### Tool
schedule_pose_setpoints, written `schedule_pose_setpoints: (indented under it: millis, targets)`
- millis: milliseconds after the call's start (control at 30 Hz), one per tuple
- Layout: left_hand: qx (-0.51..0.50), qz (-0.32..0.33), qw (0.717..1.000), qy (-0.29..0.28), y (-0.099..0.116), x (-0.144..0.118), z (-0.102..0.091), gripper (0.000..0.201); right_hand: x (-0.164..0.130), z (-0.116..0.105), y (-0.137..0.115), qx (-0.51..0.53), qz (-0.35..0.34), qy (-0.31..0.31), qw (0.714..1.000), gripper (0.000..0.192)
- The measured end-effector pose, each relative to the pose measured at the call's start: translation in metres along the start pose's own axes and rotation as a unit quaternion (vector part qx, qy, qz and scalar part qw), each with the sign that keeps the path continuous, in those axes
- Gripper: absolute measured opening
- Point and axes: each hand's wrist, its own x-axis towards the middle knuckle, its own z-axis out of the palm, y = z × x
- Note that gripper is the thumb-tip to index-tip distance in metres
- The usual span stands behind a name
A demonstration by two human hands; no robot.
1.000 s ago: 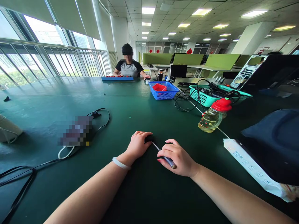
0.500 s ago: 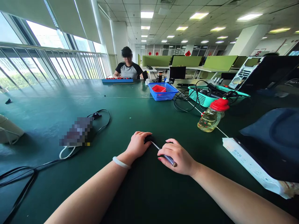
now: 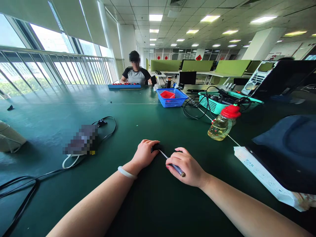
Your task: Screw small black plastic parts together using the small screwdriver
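Note:
My left hand point(image 3: 147, 153) is closed on a small black object point(image 3: 155, 147) at the middle of the dark green table point(image 3: 128, 131). Its kind cannot be made out, as the fingers cover much of it. In my right hand point(image 3: 188, 166) is a screwdriver point(image 3: 178, 169) with a see-through purplish handle and a thin metal shaft. The shaft slants up to the left, and its tip meets the black object. My right fingers wrap round the handle, with the index finger raised.
On the left lies a blurred-out device point(image 3: 82, 140) with cables. A blue basket point(image 3: 172, 102), a teal basket point(image 3: 214, 106) of cables and a red-capped bottle point(image 3: 221, 126) stand to the right, beyond a white packet point(image 3: 264, 177). A person point(image 3: 135, 75) sits at the far side.
Both hands hold nearly the same pose. The screwdriver's handle end has shifted very slightly to the left, and the whole view has moved a little.

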Motion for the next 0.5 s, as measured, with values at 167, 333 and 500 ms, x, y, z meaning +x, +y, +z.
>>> schedule_pose_setpoints:
  millis: [167,333,500]
  targets:
    - [-0.009,-0.002,1.000,-0.004,-0.0019,0.0006,0.0009,0.041,-0.0003,0.0002,-0.0009,0.003,0.004,-0.003,1.000,0.011]
    - [-0.013,-0.004,1.000,-0.004,-0.0018,0.0003,0.0009,0.041,-0.0012,0.0009,0.0001,0.009,0.003,-0.003,1.000,0.010]
    - [-0.013,-0.007,1.000,-0.006,-0.0016,0.0008,0.0011,0.041,-0.0009,0.0019,0.0003,0.007,0.008,-0.004,1.000,0.009]
